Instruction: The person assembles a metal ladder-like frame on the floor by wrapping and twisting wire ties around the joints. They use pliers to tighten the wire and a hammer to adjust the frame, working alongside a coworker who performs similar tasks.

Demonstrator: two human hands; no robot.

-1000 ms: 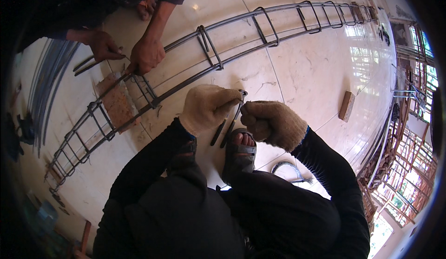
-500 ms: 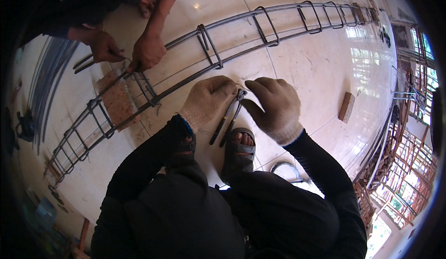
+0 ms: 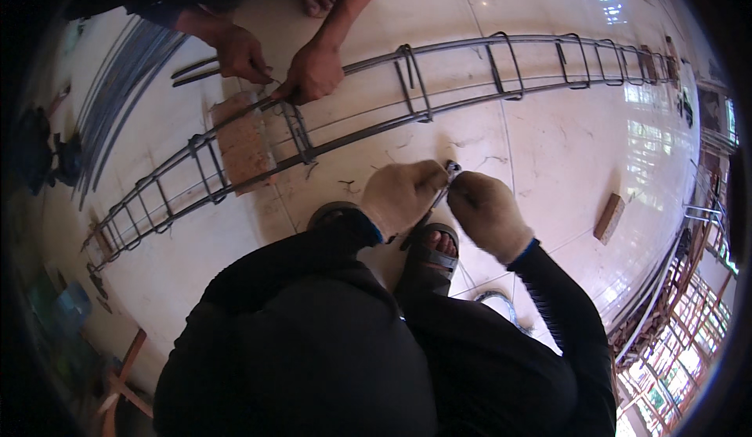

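Head view: left gloved hand [image 3: 403, 196], pinched closed, any held item untellable; right gloved hand [image 3: 489, 213] at its 3 o'clock, newly drawn in from spread fingers, closed, contents hidden, suggesting joint fingertip work; pincers [image 3: 453, 168], head showing between both, at left's 2 o'clock; rebar cage [image 3: 424, 116] beyond, 9 to 2 o'clock.
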